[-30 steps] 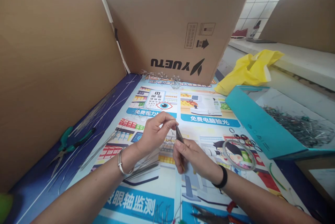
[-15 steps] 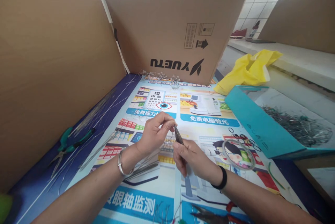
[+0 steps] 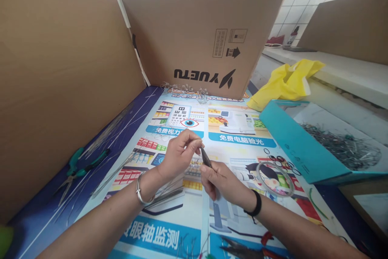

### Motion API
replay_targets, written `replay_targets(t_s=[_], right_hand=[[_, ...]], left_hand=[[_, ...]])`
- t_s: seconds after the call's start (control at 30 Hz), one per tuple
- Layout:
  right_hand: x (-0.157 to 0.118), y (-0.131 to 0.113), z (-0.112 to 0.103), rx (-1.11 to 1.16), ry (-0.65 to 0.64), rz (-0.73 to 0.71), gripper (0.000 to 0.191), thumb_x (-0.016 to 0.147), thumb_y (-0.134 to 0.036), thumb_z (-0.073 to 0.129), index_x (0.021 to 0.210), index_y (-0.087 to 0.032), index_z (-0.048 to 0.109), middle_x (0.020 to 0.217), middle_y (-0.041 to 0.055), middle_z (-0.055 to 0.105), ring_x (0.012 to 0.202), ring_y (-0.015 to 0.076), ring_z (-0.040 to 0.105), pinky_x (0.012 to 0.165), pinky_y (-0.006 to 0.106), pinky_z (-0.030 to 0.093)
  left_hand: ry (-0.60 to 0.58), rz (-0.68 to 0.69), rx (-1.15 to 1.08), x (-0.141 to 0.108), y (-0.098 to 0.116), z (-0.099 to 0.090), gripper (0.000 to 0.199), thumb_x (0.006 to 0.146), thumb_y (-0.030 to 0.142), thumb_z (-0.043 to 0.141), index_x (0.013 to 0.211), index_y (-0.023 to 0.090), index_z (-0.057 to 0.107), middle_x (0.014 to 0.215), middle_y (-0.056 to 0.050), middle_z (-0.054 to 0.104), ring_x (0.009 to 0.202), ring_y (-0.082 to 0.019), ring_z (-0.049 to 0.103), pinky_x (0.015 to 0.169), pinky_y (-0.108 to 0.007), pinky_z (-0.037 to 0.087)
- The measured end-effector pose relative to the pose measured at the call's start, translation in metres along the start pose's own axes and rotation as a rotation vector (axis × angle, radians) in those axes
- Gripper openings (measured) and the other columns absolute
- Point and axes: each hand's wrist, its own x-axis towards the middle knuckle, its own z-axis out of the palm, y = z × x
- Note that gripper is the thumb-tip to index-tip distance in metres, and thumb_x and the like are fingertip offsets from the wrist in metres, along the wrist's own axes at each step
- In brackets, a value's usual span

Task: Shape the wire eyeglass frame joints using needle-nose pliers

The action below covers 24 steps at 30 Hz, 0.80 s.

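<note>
My right hand [image 3: 216,176] is wrapped round a pair of dark pliers [image 3: 206,157], whose narrow jaws point up and left. The tip of the jaws meets the pinched fingers of my left hand [image 3: 183,150]. Between those fingertips sits something thin, probably wire, too small to make out fully. Under the hands, thin bent wire pieces [image 3: 194,165] lie on the printed sheet [image 3: 194,198]. Several straight wires [image 3: 165,198] lie beside my left wrist.
Teal-handled pliers [image 3: 74,170] lie at left among long wires [image 3: 106,133]. At right stand a blue box [image 3: 298,150] full of wire pieces [image 3: 342,146], a clear ring [image 3: 260,182] and black bands [image 3: 281,160]. Cardboard panels [image 3: 194,28] rise behind. Dark-jawed cutters [image 3: 239,247] lie at the near edge.
Both hands hold almost the same pose, with the pliers still at the left fingertips. The whole view has shifted very slightly.
</note>
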Motion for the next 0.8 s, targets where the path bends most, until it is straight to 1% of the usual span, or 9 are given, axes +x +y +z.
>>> replay_targets(t_s=[0.17,0.3,0.43,0.6,0.7,0.8], right_hand=[[0.001,0.002,0.001,0.101,-0.049,-0.001,0.060,0.089,-0.057,0.033,0.047,-0.017,0.049,0.037,0.0007,0.047,0.034,0.0087,0.042,0.038,0.021,0.034],[0.000,0.001,0.004,0.152,-0.044,0.012,0.059,0.089,-0.056,0.033,0.048,-0.016,0.050,0.036,0.0002,0.047,0.034,0.0090,0.042,0.039,0.021,0.033],[-0.002,-0.001,0.006,0.188,-0.032,0.014,0.058,0.090,-0.054,0.033,0.049,-0.016,0.050,0.036,0.0003,0.048,0.035,0.0085,0.043,0.040,0.021,0.032],[-0.003,-0.001,0.007,0.250,-0.034,0.038,0.056,0.090,-0.054,0.034,0.052,-0.015,0.050,0.036,-0.0003,0.049,0.032,0.0081,0.043,0.037,0.020,0.029],[-0.004,-0.002,0.008,0.296,-0.036,0.062,0.055,0.089,-0.054,0.035,0.053,-0.016,0.049,0.036,-0.0006,0.049,0.031,0.0083,0.044,0.036,0.019,0.028],[-0.005,-0.004,0.010,0.293,-0.032,0.088,0.056,0.089,-0.055,0.035,0.051,-0.016,0.048,0.034,-0.0009,0.048,0.029,0.0081,0.043,0.035,0.019,0.027]], left_hand=[[0.025,0.103,0.103,-0.001,-0.003,0.000,0.011,0.088,0.020,0.049,0.079,0.017,0.055,0.067,0.001,0.059,0.063,-0.009,0.059,0.062,-0.023,0.047],[0.052,0.225,0.244,-0.001,-0.004,-0.001,0.010,0.087,0.018,0.051,0.078,0.017,0.055,0.066,0.001,0.060,0.062,-0.009,0.058,0.061,-0.023,0.046],[0.046,0.354,0.344,-0.001,-0.007,-0.001,0.009,0.087,0.015,0.050,0.082,0.017,0.056,0.069,0.000,0.063,0.064,-0.011,0.060,0.061,-0.023,0.047],[0.036,0.484,0.476,0.001,-0.009,-0.002,0.009,0.087,0.013,0.049,0.085,0.018,0.057,0.073,-0.002,0.066,0.069,-0.013,0.063,0.063,-0.024,0.049],[0.033,0.554,0.520,0.001,-0.012,-0.003,0.010,0.086,0.011,0.049,0.086,0.017,0.057,0.073,-0.003,0.068,0.070,-0.014,0.064,0.063,-0.025,0.050],[0.032,0.607,0.528,0.001,-0.015,-0.003,0.012,0.085,0.009,0.048,0.087,0.017,0.057,0.074,-0.003,0.068,0.070,-0.015,0.063,0.064,-0.026,0.050]])
